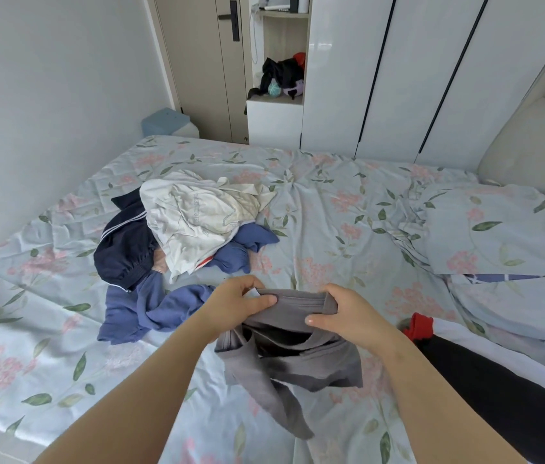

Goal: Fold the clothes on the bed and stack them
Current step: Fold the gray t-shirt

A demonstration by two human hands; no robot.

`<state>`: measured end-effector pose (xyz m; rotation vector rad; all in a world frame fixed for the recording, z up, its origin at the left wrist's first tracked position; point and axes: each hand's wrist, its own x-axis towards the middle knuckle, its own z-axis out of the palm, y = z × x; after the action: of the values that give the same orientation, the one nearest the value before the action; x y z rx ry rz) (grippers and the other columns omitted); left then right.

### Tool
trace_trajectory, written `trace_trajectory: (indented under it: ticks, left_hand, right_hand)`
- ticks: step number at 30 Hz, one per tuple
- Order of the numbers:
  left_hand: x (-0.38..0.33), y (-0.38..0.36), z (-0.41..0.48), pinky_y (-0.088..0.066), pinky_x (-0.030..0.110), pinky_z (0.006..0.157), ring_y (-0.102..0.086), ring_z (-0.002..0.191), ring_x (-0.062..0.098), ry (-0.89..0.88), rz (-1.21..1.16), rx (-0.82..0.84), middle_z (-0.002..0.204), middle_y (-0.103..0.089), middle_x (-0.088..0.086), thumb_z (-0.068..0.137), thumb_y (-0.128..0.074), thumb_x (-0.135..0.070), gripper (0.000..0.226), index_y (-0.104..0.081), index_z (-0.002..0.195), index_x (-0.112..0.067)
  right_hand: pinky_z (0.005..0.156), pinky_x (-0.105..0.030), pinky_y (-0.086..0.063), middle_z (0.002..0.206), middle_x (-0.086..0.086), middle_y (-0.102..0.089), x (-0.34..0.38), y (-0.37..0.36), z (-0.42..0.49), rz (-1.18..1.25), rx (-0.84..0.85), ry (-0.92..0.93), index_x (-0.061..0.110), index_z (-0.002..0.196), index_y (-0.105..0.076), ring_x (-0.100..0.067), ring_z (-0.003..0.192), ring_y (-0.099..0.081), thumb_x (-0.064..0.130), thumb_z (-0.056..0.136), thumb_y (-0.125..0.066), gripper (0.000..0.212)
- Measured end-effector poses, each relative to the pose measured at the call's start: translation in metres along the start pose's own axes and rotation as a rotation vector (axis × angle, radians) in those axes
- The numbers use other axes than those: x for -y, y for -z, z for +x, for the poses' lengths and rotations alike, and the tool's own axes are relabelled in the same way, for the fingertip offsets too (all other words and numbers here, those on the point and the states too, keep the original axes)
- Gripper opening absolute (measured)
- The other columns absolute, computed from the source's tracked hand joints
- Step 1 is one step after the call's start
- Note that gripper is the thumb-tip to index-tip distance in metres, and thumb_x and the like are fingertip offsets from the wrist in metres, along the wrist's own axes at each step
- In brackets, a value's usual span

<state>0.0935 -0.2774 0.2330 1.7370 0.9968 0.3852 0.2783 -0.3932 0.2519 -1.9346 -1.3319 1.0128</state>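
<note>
Nearest me, my left hand (241, 303) and right hand (341, 316) each pinch the top edge of a soft grey garment (289, 360), which hangs limp below them over the floral bedsheet (331, 212). Crumpled navy, white and blue clothes (190, 226) lie heaped at left; a black-and-red garment (485, 373) lies at right.

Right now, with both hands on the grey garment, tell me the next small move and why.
Probably draw the hands apart and lay the grey garment flat on the bed in front. The left hand and right hand pinch its upper edge close together, and the rest hangs bunched and twisted, so it likely needs spreading before any fold.
</note>
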Motion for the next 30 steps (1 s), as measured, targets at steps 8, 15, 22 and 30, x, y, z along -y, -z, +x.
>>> trace_trajectory:
  ticks: [8, 15, 22, 30]
  left_hand:
    - [0.042, 0.034, -0.008, -0.029, 0.016, 0.054, -0.041, 0.056, 0.008, 0.217, 0.417, 0.186, 0.057, -0.044, -0.006, 0.088, -0.065, -0.029, 0.029, -0.052, 0.066, -0.016]
    - [0.058, 0.044, -0.008, -0.034, 0.023, 0.06, -0.047, 0.076, 0.018, 0.414, 0.496, 0.025, 0.072, -0.045, -0.002, 0.099, -0.043, -0.028, 0.026, -0.055, 0.083, -0.012]
    - [0.043, 0.039, -0.007, -0.055, 0.042, 0.067, -0.061, 0.077, 0.027, 0.519, -0.396, -0.159, 0.091, -0.055, 0.015, 0.101, -0.043, -0.016, 0.01, -0.049, 0.094, -0.012]
    - [-0.041, 0.066, 0.01, -0.05, 0.04, 0.076, -0.054, 0.068, 0.025, 0.116, -0.606, -0.314, 0.077, -0.045, 0.008, 0.1, -0.042, -0.011, 0.021, -0.043, 0.079, -0.017]
  right_hand:
    - [0.049, -0.018, -0.028, 0.059, 0.001, -0.031, -0.018, 0.019, 0.004, -0.094, -0.419, 0.032, 0.013, 0.062, -0.031, -0.011, 0.055, -0.028, 0.012, 0.084, -0.067, 0.042]
    - [0.053, -0.012, -0.03, 0.078, 0.006, -0.051, -0.039, 0.013, 0.011, -0.255, -0.083, -0.086, 0.019, 0.083, -0.057, -0.01, 0.072, -0.048, 0.018, 0.081, -0.072, 0.016]
    - [0.053, -0.03, -0.031, 0.061, -0.005, -0.047, -0.058, 0.009, 0.008, -0.291, -0.304, -0.182, 0.011, 0.061, -0.049, -0.02, 0.057, -0.044, 0.016, 0.092, -0.059, 0.033]
    - [0.066, -0.047, -0.056, 0.098, -0.018, -0.057, 0.021, 0.042, 0.017, 1.001, -0.445, -0.276, 0.02, 0.115, -0.042, -0.032, 0.085, -0.063, 0.017, 0.103, -0.034, 0.014]
